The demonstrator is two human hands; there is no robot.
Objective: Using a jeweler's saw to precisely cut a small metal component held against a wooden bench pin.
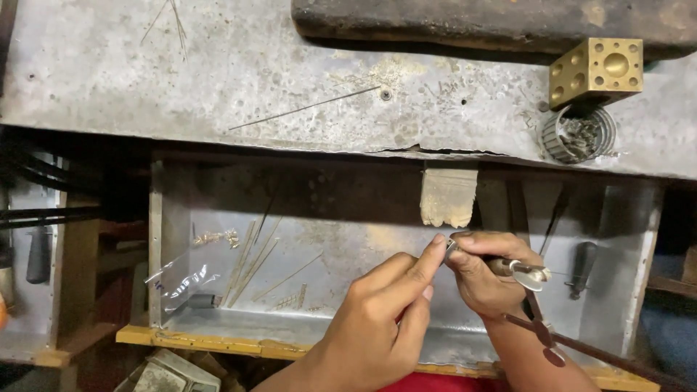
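Metal tray holds thin rods; round tin holds bits.

On the scratched metal worktop we see a brass block with round hollows, just beside a ribbed metal cup of small bits. A thin wire lies near the middle. Below, in the metal tray, lie thin rods, a clear plastic bag and a dark-handled tool.
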